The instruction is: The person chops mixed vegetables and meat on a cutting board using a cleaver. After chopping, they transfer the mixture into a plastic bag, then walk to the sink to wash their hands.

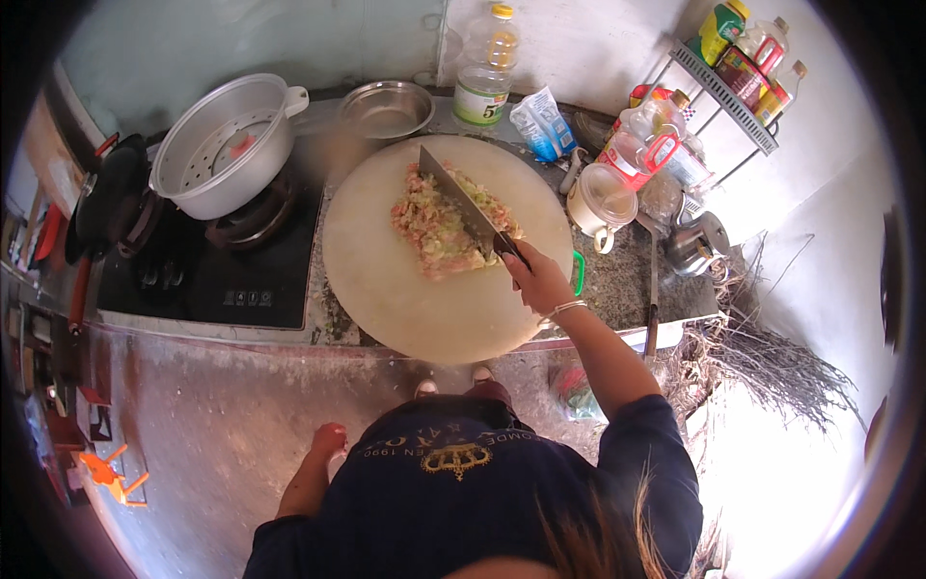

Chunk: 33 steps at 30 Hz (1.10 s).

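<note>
My right hand [534, 273] grips the dark handle of a cleaver [459, 199]. The blade lies slantwise across a heap of chopped meat mixed with pale green vegetable bits [438, 235]. Under the heap is a large round cutting board [434, 318], which reaches over the counter's front edge. Away from the board, my left hand [331, 438] hangs low beside my body, over the floor. Its fingers look curled, but whether it holds anything is not clear.
Left of the board, an aluminium steamer pot [224, 155] stands on a black gas hob [210, 289], near a dark wok [112, 195]. Behind are a steel bowl [387, 112] and an oil bottle [483, 79]. A lidded cup [602, 203] and a steel kettle [696, 242] stand right.
</note>
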Tool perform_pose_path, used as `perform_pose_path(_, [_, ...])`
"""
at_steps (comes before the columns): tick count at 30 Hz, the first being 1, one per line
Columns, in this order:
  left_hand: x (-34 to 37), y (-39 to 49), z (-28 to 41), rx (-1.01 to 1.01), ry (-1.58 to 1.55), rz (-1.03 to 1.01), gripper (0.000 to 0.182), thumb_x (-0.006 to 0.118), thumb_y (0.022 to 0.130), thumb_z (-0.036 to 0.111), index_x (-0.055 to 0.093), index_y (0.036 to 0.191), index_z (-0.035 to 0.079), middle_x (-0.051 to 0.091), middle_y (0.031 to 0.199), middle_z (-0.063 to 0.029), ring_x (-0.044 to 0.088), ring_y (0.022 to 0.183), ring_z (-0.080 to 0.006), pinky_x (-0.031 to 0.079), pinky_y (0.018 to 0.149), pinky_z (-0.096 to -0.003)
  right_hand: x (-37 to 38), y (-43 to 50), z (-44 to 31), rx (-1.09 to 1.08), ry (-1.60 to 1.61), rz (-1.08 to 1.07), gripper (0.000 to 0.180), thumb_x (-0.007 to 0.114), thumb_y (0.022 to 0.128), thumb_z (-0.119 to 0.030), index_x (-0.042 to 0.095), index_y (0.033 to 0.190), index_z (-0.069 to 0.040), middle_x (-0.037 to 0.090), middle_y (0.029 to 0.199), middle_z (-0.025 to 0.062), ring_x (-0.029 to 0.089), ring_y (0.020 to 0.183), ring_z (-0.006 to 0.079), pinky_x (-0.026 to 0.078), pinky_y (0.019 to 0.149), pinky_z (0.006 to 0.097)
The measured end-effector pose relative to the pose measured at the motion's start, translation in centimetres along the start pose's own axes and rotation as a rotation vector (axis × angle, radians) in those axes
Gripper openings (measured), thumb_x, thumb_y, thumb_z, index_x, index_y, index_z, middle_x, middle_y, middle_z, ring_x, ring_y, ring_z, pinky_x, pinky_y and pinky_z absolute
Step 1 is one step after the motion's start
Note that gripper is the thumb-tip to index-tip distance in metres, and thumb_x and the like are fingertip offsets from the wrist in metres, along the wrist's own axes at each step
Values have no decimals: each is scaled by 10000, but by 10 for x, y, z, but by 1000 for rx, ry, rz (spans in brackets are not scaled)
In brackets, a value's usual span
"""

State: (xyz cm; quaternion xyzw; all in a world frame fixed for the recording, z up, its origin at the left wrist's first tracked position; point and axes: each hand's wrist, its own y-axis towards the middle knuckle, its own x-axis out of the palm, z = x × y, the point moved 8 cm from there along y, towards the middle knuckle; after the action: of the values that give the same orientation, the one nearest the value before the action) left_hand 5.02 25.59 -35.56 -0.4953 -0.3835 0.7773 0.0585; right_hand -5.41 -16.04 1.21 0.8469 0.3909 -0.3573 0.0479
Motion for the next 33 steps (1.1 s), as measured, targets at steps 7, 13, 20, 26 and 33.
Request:
perform_pose_path(7, [-14,-12,-12,-125,-141,103,221,702,552,196,614,737,115,588,813,-70,561,831,-251,469,709,-347,-40,-11,-6,-239,375,78,345,427,866,-266,436,1151,-72,479,577,7,431,389,65,332,322,202])
perform_pose_path(13, [-3,-10,10,-24,-104,-52,189,669,583,172,612,747,97,592,823,-89,563,837,-277,473,700,-369,6,3,6,-71,-41,1,345,498,826,-280,487,1089,-58,529,589,76,508,517,139,418,491,281])
perform_pose_path(20, [-26,-6,12,26,-131,198,129,598,601,82,600,730,82,586,845,-124,563,809,-319,468,689,-399,-36,-11,1,-128,432,85,345,462,855,-249,452,1146,-63,479,581,7,427,421,54,343,355,194])
perform_pose_path(26, [-5,-9,3,-41,-140,51,118,572,614,77,599,728,73,582,867,-136,557,825,-330,465,698,-408,6,-1,17,86,90,10,332,469,846,-279,478,1098,-64,486,567,26,446,401,91,360,362,234])
perform_pose_path(33, [-16,-18,9,-52,-114,60,149,576,597,56,611,741,59,585,841,-153,559,819,-328,467,688,-407,-45,-14,-2,-268,549,170,290,435,871,-245,480,1093,-64,463,575,-4,409,385,49,325,317,186])
